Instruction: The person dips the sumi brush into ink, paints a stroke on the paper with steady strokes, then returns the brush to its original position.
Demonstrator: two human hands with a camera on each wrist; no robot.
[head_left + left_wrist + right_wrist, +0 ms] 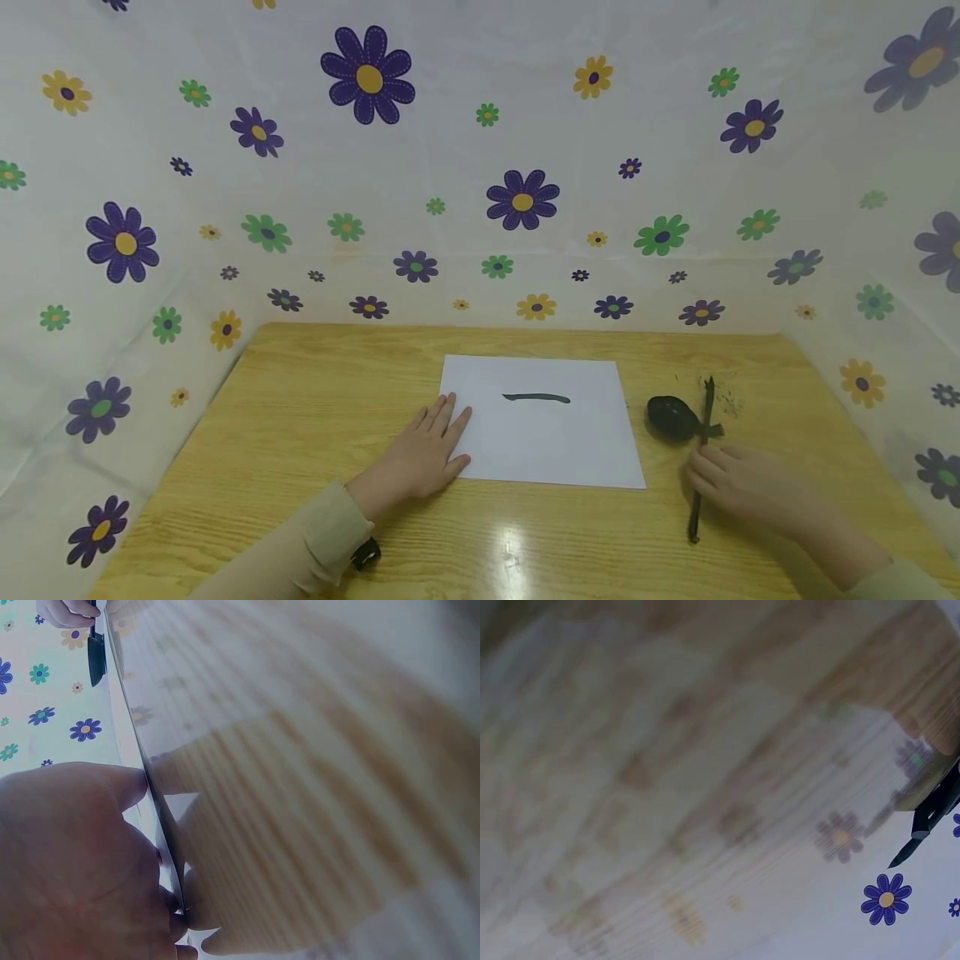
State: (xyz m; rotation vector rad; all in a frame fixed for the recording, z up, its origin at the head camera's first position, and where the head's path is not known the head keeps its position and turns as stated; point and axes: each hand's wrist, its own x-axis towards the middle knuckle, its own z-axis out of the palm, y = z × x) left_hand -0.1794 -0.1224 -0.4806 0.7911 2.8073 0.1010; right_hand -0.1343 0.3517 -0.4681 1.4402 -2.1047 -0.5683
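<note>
A white sheet of paper (555, 450) lies on the table with one dark horizontal stroke (537, 398) on it. My left hand (423, 454) rests on the paper's left edge, fingers spread and straight; its palm side shows in the left wrist view. To the right of the sheet, my right hand (761, 487) pinches the shaft of a dark brush (708, 404), bristles pointing away from me. The brush lies across the short handle of a black spoon-shaped dish (671, 418). In the right wrist view the brush tip (905, 853) shows, with most of the hand out of frame.
Dark specks (727, 400) mark the wooden table (322, 383) beside the brush tip. A small black object (366, 554) sits by the left sleeve. Flower-printed white sheeting (450, 150) encloses the table at the back and both sides.
</note>
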